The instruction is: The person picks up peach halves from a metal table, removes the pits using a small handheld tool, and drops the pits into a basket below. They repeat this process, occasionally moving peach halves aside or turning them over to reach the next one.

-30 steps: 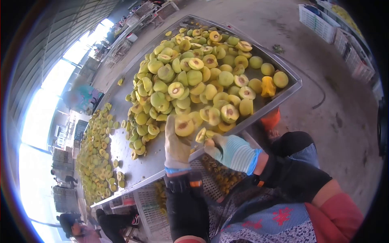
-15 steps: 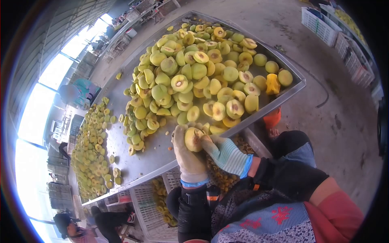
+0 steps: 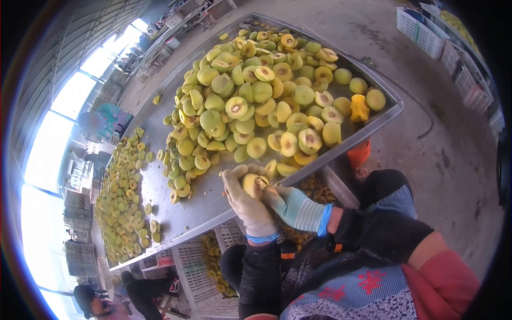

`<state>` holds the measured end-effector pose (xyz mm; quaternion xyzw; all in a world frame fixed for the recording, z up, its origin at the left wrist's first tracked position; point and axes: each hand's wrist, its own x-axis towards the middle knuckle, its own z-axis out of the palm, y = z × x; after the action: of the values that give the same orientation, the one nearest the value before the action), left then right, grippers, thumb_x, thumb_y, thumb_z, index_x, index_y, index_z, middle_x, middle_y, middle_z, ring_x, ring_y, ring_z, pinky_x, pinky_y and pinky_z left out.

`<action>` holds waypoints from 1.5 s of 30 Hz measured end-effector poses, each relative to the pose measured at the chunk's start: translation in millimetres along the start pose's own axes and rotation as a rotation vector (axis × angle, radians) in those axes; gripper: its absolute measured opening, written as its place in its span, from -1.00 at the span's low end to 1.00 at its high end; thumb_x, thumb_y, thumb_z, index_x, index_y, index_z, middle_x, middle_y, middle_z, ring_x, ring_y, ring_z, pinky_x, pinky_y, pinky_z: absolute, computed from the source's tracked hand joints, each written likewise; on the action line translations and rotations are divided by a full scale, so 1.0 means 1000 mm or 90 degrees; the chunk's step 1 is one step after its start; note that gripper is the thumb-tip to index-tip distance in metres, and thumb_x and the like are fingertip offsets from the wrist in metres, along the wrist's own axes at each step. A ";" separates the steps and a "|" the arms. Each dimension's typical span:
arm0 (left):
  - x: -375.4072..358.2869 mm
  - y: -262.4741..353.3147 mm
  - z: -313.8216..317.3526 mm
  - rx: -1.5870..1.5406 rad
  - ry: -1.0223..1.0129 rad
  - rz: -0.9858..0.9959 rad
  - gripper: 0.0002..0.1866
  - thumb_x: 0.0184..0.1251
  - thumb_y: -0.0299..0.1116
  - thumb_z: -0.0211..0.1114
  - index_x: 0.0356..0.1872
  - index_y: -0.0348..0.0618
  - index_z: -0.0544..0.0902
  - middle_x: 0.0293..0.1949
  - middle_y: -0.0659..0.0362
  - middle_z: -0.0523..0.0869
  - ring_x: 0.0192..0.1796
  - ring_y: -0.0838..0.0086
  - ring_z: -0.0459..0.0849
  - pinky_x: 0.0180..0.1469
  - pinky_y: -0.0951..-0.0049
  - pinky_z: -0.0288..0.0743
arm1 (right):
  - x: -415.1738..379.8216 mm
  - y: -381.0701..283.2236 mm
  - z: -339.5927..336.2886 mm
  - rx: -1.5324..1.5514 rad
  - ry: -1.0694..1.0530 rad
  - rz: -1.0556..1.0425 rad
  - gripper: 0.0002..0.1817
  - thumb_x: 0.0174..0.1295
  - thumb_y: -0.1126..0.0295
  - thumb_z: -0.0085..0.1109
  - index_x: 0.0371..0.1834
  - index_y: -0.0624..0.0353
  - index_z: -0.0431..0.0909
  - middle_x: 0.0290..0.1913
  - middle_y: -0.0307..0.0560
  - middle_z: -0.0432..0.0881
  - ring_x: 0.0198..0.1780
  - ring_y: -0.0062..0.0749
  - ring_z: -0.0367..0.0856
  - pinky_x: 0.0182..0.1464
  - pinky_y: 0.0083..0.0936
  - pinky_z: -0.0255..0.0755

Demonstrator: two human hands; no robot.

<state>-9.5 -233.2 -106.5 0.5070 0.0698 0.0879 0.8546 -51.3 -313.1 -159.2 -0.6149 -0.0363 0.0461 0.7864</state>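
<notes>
Since the earlier frame, your left hand (image 3: 249, 208) has rolled a little, its fingers now arching further over the top of the fruit piece (image 3: 254, 186); your right hand (image 3: 300, 206) has kept close to the same spot. Largest first: metal desk (image 3: 184, 216), raised rim, running from the upper center to the lower left of the frame. Upper center, on it: main heap (image 3: 242, 101) of yellow-green fruit, many cut open, some with brown centers showing. Left of frame, on it: a second, lower spread of cut fruit (image 3: 120, 200). Lower center, below the near edge: white crate (image 3: 197, 282) with more pieces inside. Your left hand, pale glove, is palm up just over the near rim, fingers curled around the fruit piece. Your right hand, striped glove, sits on its right side; thumb and fingers drawn together against the brownish cut part. Cannot tell whether they pinch anything besides. Smallest: fruit piece itself, held between both hands, center of frame, near loose cut pieces (image 3: 285, 169) at the rim.
</notes>
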 end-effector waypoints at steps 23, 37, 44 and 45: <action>0.005 0.018 -0.007 0.162 -0.134 -0.084 -0.47 0.61 0.01 -0.04 -0.27 -0.33 0.59 -0.49 0.01 0.65 -0.47 0.33 0.62 -0.32 0.38 0.57 | -0.020 -0.052 -0.009 0.133 -0.147 0.390 -0.45 0.48 -0.27 -0.13 -0.38 -0.04 0.49 -0.65 -0.39 0.31 -0.73 -0.63 0.18 -0.70 -0.56 0.05; 0.011 0.030 -0.020 0.370 -0.350 -0.075 -0.44 0.59 0.08 0.01 -0.31 -0.31 0.61 -0.51 0.01 0.66 -0.49 0.33 0.63 -0.37 0.38 0.52 | -0.013 -0.064 -0.033 0.034 -0.334 0.490 -0.31 0.42 -0.39 -0.15 -0.33 0.09 0.46 -0.56 -0.26 0.41 -0.64 -0.53 0.35 -0.64 -0.55 0.27; -0.004 0.020 -0.018 0.043 -0.246 -0.166 -0.51 0.59 0.11 0.01 -0.30 -0.14 0.54 -0.53 0.09 0.56 -0.51 0.28 0.58 -0.38 0.34 0.49 | -0.020 -0.069 -0.028 0.238 -0.350 0.525 -0.42 0.50 -0.23 -0.06 -0.36 0.10 0.50 -0.67 -0.45 0.27 -0.73 -0.72 0.11 -0.70 -0.64 0.00; -0.002 0.020 -0.020 0.066 -0.256 -0.151 -0.53 0.58 0.11 0.02 -0.31 -0.11 0.53 -0.53 0.12 0.54 -0.51 0.30 0.57 -0.39 0.34 0.48 | -0.019 -0.065 -0.027 0.127 -0.333 0.419 -0.43 0.50 -0.20 -0.03 -0.30 0.13 0.54 -0.62 -0.37 0.36 -0.66 -0.65 0.23 -0.61 -0.59 0.14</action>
<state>-17.3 -207.6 -98.5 0.5458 -0.0385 -0.1198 0.8284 -64.9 -357.2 -103.2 -0.4822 -0.0315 0.4521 0.7497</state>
